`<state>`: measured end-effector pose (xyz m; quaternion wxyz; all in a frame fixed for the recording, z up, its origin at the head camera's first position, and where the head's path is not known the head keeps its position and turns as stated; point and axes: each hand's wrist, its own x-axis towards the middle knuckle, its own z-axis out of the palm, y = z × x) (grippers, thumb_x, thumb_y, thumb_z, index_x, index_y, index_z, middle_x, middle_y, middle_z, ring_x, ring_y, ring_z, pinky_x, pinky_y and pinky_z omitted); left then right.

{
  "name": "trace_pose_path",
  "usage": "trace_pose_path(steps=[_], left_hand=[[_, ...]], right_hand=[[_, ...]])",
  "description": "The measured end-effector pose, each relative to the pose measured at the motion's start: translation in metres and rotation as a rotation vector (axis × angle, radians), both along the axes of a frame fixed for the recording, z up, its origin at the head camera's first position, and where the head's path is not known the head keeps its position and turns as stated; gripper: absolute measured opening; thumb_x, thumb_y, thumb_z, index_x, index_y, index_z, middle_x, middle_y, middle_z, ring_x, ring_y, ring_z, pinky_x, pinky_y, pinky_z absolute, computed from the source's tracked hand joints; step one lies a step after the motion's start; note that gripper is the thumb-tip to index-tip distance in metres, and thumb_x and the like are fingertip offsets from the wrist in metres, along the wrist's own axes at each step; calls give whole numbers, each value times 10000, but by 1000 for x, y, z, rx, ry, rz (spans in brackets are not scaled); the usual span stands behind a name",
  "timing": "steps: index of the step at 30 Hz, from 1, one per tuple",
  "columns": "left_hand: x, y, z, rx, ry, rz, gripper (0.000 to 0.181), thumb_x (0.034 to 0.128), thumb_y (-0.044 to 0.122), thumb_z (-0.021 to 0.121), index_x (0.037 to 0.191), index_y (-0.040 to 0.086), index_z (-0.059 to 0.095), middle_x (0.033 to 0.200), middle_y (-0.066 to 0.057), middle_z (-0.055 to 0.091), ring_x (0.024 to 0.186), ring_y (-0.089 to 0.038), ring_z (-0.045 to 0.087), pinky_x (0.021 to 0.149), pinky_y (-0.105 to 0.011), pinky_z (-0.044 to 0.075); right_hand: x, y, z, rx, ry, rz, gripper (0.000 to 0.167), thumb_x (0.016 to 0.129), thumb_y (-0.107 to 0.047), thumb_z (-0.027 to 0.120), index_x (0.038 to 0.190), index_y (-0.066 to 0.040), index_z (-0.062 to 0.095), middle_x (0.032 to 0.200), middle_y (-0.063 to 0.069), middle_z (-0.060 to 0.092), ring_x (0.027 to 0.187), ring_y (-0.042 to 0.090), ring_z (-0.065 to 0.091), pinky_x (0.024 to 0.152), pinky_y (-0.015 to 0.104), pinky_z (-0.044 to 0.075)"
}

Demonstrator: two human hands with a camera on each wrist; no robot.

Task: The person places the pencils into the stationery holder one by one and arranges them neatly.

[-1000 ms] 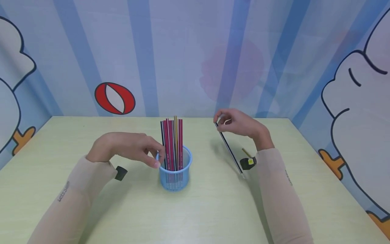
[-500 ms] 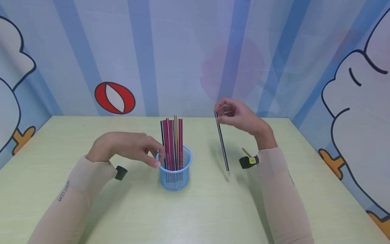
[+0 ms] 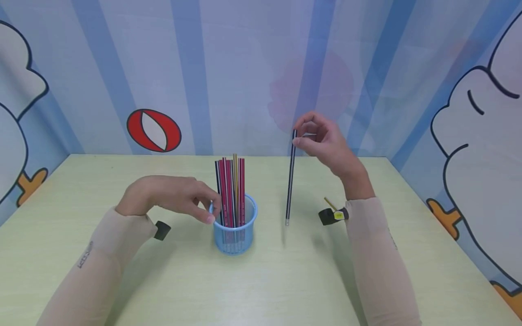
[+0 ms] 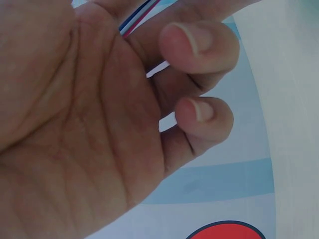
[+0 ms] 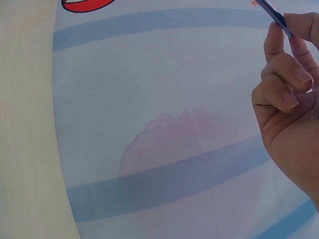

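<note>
A dark striped pencil hangs nearly upright above the table, its eraser end down. My right hand pinches its upper end between thumb and fingers; the right wrist view shows the same pinch on the pencil. The light blue pencil cup stands left of it, holding several red, dark striped and gold pencils. At the cup's left rim my left hand holds on with thumb and fingers. That grip lies outside the left wrist view, which shows mostly the palm.
A gold pencil lies on the pale table, partly hidden behind the black wrist camera on my right arm. A printed blue and white curtain rises behind the table's back edge.
My right hand has risen with the pencil, which has swung from a slant to nearly upright, its eraser end lifting off the table. My left hand and the cup have stayed put.
</note>
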<state>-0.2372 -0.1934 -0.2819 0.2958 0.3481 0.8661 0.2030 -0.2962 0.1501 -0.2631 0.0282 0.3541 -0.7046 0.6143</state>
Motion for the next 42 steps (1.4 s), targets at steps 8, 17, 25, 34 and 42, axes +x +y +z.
trace_pose_path(steps=[8,17,25,34,42], left_hand=[[0,0,0,-1,-3,3,117,951,354,685,979,246,649,1098,90,666,1126,-176,613,886,-380,481],[-1,-1,-1,-3,-5,1,113,955,349,681,986,245,648,1107,93,667,1124,-173,614,888,-379,480],[-1,0,-1,-9,-8,9,117,953,352,683,991,246,651,1118,89,666,1126,-177,612,897,-380,481],[-1,0,-1,-8,-8,3,115,952,344,687,992,244,648,1124,90,665,1130,-177,613,895,-375,487],[-2,0,-1,-7,-17,-1,105,956,338,682,989,244,648,1129,78,671,1136,-174,616,909,-374,482]], right_hand=[[6,-6,6,-166,29,14,176,929,-1,613,1055,-120,586,839,59,537,516,159,282,521,320,239],[8,-15,7,-310,44,5,194,914,23,617,1042,-121,589,850,47,554,489,132,261,485,270,217],[8,-31,0,-297,47,-12,225,911,35,627,1045,-142,593,859,45,565,480,136,263,483,263,243],[10,-50,-10,-135,34,-27,203,922,-22,658,1070,-144,591,924,94,594,621,184,567,550,259,392],[10,-65,-20,52,91,-29,199,925,-47,669,1100,-67,575,1025,115,620,910,313,641,784,338,543]])
